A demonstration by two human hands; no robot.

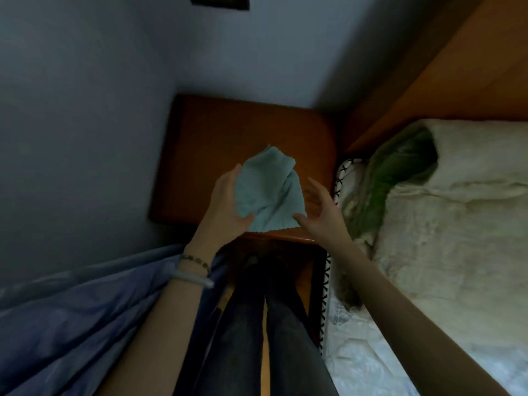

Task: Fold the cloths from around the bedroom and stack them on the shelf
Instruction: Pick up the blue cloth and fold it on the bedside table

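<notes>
A small pale teal cloth (268,190) is bunched up above the wooden bedside table (211,130). My left hand (225,201) grips its left side, with the thumb pressed into the lower part of the cloth. My right hand (320,212) hovers just to the cloth's right with the fingers spread and relaxed; its thumb reaches toward the cloth's lower right corner, and whether they touch is unclear. The cloth's lower edge hangs over the table's front edge.
A bed with a cream blanket (457,224) and a green fluffy item (397,170) lies on the right against a wooden headboard (445,67). A blue curtain (71,318) hangs at the lower left. A grey wall (85,110) bounds the left side.
</notes>
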